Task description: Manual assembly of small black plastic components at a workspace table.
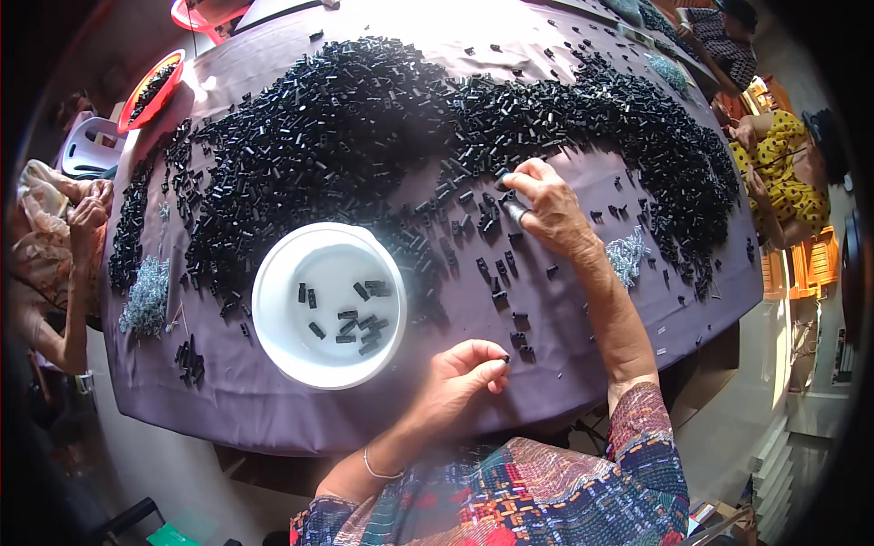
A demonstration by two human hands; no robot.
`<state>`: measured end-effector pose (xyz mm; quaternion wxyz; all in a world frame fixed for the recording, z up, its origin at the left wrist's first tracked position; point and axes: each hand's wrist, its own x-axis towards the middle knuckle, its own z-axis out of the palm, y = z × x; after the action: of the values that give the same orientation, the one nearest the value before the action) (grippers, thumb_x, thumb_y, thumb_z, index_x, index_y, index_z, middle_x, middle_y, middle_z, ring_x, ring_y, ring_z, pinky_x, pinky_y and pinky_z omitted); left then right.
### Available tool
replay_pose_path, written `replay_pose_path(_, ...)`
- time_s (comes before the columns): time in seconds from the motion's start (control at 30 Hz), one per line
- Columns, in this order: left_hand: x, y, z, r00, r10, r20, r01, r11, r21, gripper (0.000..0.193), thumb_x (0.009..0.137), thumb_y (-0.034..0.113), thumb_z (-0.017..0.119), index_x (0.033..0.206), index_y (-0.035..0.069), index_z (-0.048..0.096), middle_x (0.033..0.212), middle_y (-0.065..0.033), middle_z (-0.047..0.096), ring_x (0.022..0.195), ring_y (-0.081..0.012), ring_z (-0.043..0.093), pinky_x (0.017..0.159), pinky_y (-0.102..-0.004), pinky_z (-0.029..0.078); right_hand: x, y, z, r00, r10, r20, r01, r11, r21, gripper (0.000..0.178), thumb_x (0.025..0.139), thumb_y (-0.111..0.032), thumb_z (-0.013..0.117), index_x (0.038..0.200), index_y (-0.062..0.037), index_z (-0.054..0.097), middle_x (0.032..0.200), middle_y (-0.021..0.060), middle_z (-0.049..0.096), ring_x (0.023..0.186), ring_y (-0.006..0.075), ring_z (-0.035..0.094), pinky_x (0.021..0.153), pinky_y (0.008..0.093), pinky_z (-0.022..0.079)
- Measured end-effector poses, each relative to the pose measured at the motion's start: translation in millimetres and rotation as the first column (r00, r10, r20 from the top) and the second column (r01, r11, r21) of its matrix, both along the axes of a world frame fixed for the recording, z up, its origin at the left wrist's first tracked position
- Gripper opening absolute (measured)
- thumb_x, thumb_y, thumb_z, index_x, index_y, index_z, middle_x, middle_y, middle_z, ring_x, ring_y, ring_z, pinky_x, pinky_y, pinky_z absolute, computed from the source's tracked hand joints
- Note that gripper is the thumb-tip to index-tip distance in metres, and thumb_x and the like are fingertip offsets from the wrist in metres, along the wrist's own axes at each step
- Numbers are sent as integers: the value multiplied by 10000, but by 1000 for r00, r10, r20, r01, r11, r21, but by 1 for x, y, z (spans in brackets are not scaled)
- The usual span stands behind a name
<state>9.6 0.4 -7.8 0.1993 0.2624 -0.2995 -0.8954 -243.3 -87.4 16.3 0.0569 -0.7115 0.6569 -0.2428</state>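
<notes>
My left hand (pixel 469 366) is closed in a pinch near the front of the table, with the dark tip of a small black plastic piece (pixel 506 358) showing between thumb and finger. Farther forward and to the right, my right hand (pixel 552 211) bends its fingers down at the edge of a heap of small black plastic pieces (pixel 337 136). A grey band wraps one of its fingers; what its fingertips hold is too small to make out. Loose black pieces (pixel 503 268) lie in a rough line between my hands. Left of them, a white bowl (pixel 263 305) holds several black pieces.
Small silvery metal parts lie in piles at the left (pixel 147 298) and beside my right forearm (pixel 626 257). A purple cloth (pixel 273 423) covers the table. An orange-red basin (pixel 173 77) of black pieces stands far left. Other people sit at both sides.
</notes>
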Motion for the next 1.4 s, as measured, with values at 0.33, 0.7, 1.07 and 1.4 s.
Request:
replay_pose_path(0.33,-4,-1,-5,1000,16,-15,-16,1000,-5,151,900,101,644,1022,15,619,858,-37,638,766,-106,594,713,-250,494,-1,4,-14,959,83,-272,-93,995,-24,314,678,-49,669,979,-62,582,897,119,561,869,316,576,744,401,497)
replay_pose_path(0.7,-3,6,-10,999,11,-46,-13,999,-48,146,910,95,626,1026,8,615,845,-43,635,744,-103,588,696,-247,497,10,21,-16,971,34,-235,-49,997,-59,284,688,-28,627,968,-56,595,896,126,554,871,319,575,745,407,494)
replay_pose_path(1.07,-4,-4,1,988,151,12,-150,986,-77,187,874,87,666,1032,-12,648,816,-69,663,687,-133,613,647,-253,505,43,110,17,337,-283,898,23,956,293,152,835,-39,676,984,-14,661,779,4,656,660,58,578,611,200,468)
replay_pose_path(1.4,-5,3,3,988,147,56,-135,975,-174,187,869,73,671,1026,-27,651,810,-65,667,686,-116,603,649,-247,499,75,164,22,345,-323,881,70,945,319,241,823,30,670,1061,10,640,892,27,673,786,68,618,712,220,516)
